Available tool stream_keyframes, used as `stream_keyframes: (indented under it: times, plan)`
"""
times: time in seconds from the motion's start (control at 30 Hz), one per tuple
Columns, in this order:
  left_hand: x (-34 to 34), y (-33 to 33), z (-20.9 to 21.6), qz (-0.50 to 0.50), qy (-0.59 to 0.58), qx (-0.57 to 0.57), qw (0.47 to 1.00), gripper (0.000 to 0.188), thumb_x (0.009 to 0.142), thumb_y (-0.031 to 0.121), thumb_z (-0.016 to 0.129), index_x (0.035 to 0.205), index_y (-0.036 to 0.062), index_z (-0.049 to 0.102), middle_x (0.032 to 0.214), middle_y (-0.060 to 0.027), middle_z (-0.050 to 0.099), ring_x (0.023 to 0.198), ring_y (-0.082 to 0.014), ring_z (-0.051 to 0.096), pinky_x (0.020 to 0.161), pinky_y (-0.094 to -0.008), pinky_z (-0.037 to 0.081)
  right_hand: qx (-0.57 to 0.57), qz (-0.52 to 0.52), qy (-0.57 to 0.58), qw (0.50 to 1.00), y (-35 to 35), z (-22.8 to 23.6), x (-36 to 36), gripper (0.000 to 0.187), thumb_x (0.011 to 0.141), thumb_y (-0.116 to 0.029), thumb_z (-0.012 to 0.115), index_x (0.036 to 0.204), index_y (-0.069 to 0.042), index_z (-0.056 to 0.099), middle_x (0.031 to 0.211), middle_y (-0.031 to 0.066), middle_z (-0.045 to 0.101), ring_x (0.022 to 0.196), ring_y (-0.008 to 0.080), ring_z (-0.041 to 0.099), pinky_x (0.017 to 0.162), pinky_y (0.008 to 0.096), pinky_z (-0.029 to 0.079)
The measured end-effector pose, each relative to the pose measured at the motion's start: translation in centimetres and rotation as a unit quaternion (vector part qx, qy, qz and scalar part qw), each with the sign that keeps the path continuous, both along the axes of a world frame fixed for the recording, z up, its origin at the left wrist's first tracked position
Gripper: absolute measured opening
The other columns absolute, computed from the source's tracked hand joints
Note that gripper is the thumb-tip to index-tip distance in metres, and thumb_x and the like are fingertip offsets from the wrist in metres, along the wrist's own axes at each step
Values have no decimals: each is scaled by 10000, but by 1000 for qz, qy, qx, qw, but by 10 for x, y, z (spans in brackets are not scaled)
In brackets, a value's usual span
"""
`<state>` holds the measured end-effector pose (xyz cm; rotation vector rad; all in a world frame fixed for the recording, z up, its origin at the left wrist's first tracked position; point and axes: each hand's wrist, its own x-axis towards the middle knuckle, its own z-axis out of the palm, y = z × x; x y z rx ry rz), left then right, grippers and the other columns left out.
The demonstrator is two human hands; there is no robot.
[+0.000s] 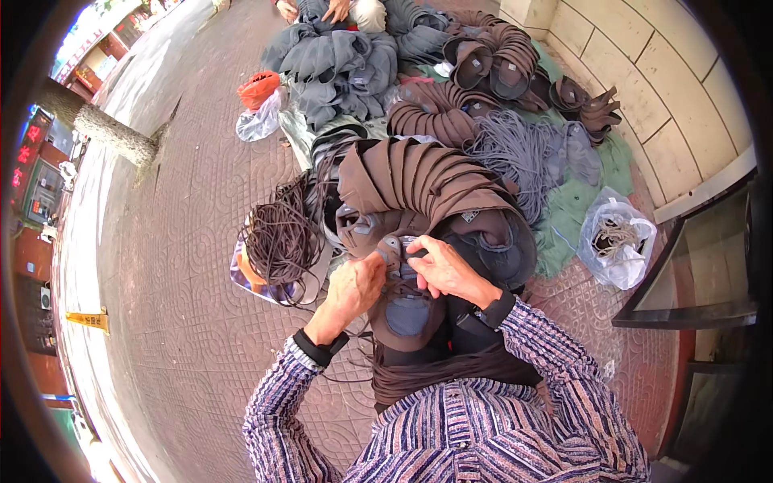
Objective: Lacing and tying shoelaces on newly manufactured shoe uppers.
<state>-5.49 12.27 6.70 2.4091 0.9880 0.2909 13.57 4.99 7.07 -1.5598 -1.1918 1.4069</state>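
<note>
A brown shoe upper (411, 344) with a dark blue-grey lining patch lies across my lap, its lace area facing up. My left hand (354, 290) is closed on the left edge of its eyelet flap. Over the opposite side, my right hand (449, 272) bends in with thumb and forefinger pinched close to the eyelets; whatever is between them is too small to make out. Just beyond both hands rests a fanned stack of brown shoe uppers (419, 181). Dark brown laces (451, 378) drape over my lap near the waist.
Left of my knees, a tangled bundle of brown laces (282, 233) sits on a bag. Farther off lie grey uppers (346, 60), more brown uppers (439, 113) and grey laces (519, 157) on green sheeting. A clear bag (616, 237) stands right, near a dark-framed panel (692, 274). Another person's hands (334, 10) show at the top.
</note>
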Motion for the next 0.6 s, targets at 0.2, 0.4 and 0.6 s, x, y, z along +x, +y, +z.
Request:
stream_keyframes:
  times: [0.2, 0.4, 0.6]
  plan:
    - [2, -7, -10, -65, 21, 507, 859, 83, 798, 148, 581, 772, 73, 554, 643, -108, 598, 596, -272, 614, 484, -379, 436, -64, 57, 134, 987, 8, -13, 6, 341, 880, -176, 541, 1139, 42, 500, 641, 97, 616, 409, 112, 537, 342, 230, 383]
    - [14, 0, -1, -185, 54, 231, 954, 134, 700, 153, 617, 808, 81, 587, 731, -118, 625, 695, -292, 627, 603, -407, 480, -230, 49, 333, 913, 23, -34, 6, 301, 872, -122, 545, 1155, -27, 509, 647, 84, 597, 408, 104, 469, 361, 236, 323]
    - [-14, 24, -24, 85, -66, -497, 861, 301, 863, 299, 658, 770, 16, 620, 652, -33, 619, 546, -89, 541, 510, -211, 423, -226, 216, 152, 938, 37, -13, 19, 405, 908, -164, 464, 1295, -47, 429, 732, 176, 646, 455, 153, 560, 387, 259, 424]
